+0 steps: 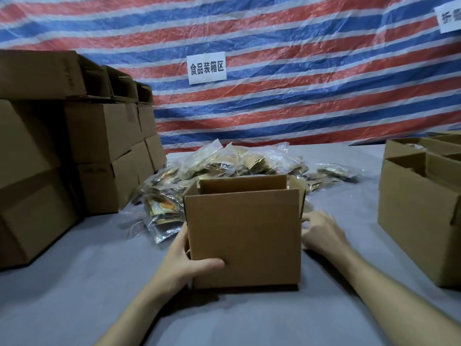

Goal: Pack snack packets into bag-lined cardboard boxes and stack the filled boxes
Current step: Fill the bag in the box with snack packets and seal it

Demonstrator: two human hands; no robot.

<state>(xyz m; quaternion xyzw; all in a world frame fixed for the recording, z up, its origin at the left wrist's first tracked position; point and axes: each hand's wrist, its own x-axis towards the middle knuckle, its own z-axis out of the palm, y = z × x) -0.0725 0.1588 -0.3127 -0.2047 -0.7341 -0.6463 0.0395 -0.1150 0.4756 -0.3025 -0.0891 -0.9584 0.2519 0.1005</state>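
Closed brown cardboard boxes (99, 131) stand stacked at left, while the open brown cardboard box (244, 233) at near centre seems unfilled, clear-and-gold snack packets (224, 166) heaped beyond it; left hand (189, 260) grips its left corner, right hand (321, 233) meets its right wall, grip unclear.

A red, white and blue striped tarpaulin (299, 108) hangs behind a grey-covered table (74, 283). A white paper sign (206, 68) with black characters sits mid-tarpaulin, and a second sign (449, 18) is at its upper right edge.
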